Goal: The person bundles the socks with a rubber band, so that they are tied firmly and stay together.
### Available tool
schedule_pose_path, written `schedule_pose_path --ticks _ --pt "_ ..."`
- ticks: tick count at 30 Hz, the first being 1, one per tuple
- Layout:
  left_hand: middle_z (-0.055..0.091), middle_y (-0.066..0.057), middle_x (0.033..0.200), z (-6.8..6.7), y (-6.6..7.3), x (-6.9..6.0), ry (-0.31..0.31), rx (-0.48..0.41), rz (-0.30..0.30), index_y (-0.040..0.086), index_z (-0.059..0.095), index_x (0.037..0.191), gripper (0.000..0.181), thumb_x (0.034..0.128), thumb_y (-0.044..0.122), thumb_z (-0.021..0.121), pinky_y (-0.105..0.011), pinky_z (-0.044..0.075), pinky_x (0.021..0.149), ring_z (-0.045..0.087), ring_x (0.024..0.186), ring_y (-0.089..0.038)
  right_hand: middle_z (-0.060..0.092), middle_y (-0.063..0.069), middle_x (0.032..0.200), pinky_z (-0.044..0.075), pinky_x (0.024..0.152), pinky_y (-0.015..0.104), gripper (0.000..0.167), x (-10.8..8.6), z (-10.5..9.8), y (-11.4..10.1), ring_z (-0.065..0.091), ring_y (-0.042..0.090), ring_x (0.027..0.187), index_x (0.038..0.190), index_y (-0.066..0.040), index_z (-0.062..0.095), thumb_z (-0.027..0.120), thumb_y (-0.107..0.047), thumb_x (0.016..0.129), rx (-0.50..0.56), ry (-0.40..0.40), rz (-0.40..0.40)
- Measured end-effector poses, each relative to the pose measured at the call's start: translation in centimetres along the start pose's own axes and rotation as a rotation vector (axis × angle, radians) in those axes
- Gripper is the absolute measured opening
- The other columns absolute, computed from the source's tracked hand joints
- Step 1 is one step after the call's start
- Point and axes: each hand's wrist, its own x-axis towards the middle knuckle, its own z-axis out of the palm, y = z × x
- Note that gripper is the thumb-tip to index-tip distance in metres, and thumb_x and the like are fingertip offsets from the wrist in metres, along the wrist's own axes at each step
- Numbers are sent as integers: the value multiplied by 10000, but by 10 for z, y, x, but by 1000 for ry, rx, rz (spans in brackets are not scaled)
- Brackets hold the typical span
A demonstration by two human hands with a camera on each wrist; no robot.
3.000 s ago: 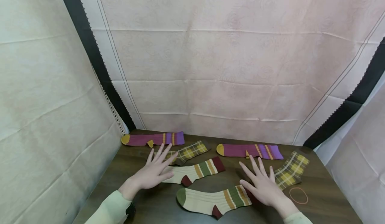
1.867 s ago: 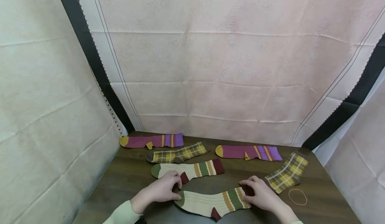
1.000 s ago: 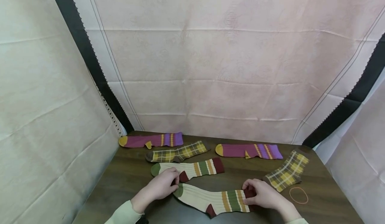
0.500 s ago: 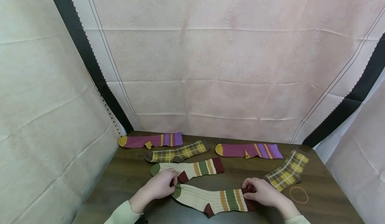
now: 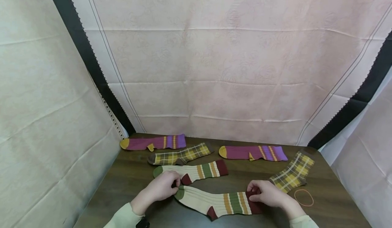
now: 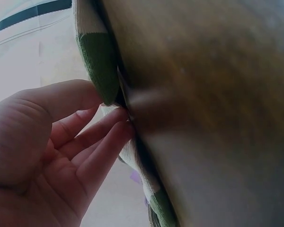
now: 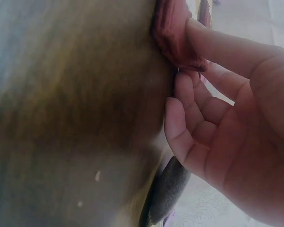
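Note:
A cream sock [image 5: 202, 200] with green, ochre and dark red parts lies flat near the front of the table. At its green toe [image 6: 98, 64] my left hand [image 5: 162, 187] has thumb and fingers curled, pinching the tip. The dark red cuff [image 7: 176, 35] is between the thumb and fingers of my right hand [image 5: 271, 195]. Just behind lies a matching cream sock [image 5: 196, 172], its toe end beside the left hand. A yellow plaid sock [image 5: 289, 177] lies right behind the right hand.
A purple sock [image 5: 159, 142] and another plaid sock [image 5: 180, 155] lie at the back left of the wooden table [image 5: 122, 180]. Another purple sock [image 5: 254, 153] lies at the back right. An orange rubber band [image 5: 304, 197] sits right of the right hand. Fabric walls [image 5: 214, 85] surround the table.
Both hands have come down from above the table, fingers spread, to the ends of the front cream sock. That sock has shifted slightly left and its angle has changed a little.

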Motion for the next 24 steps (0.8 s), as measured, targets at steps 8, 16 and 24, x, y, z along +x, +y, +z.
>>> schedule_pose_path --ticks 8,16,24 --pt "561 95 811 -1 1 0 -8 -5 -10 188 615 780 307 850 -29 821 -286 473 679 513 732 -50 664 -59 926 508 726 294 140 1 -4 0 601 53 846 1037 -102 691 797 -81 947 8 -16 -20" --pt "566 93 802 -1 0 1 9 -1 7 182 620 772 306 835 -30 832 -284 479 682 521 733 -50 660 -52 902 497 706 286 130 1 -4 2 592 42 817 1019 -94 680 789 -73 951 15 -19 -29" --pt "587 99 824 0 -2 0 15 -5 2 190 632 776 313 835 -25 850 -298 505 699 555 760 -47 656 -49 895 497 701 286 128 2 -3 5 592 48 811 1022 -101 679 788 -78 959 28 -19 -27"
